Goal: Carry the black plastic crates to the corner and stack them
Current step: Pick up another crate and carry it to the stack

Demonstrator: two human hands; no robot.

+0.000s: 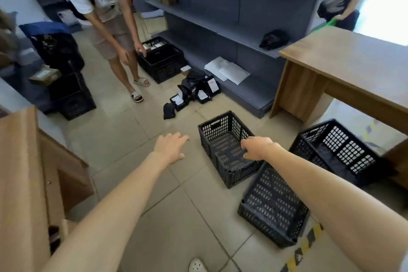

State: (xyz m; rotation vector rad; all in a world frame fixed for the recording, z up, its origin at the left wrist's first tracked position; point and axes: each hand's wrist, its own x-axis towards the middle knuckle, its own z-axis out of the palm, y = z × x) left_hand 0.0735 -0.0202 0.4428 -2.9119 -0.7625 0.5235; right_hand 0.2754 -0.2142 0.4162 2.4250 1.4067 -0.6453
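Three empty black plastic crates lie on the tiled floor. The middle crate [223, 137] stands upright in front of me. A second crate [273, 205] lies tilted at the lower right, and a third crate [340, 148] sits by the wooden desk. My right hand [257, 147] hovers over the near right rim of the middle crate, fingers loosely curled, holding nothing. To the left of that crate, my left hand [171, 148] is stretched out above the floor, open with fingers apart.
A person [106, 17] stands at the back left beside a filled black crate [162, 60]. More black crates [70, 97] sit at the left. Grey shelving [220, 35] lines the back, black packets [194, 91] lie on the floor, and a wooden desk [344, 62] stands right.
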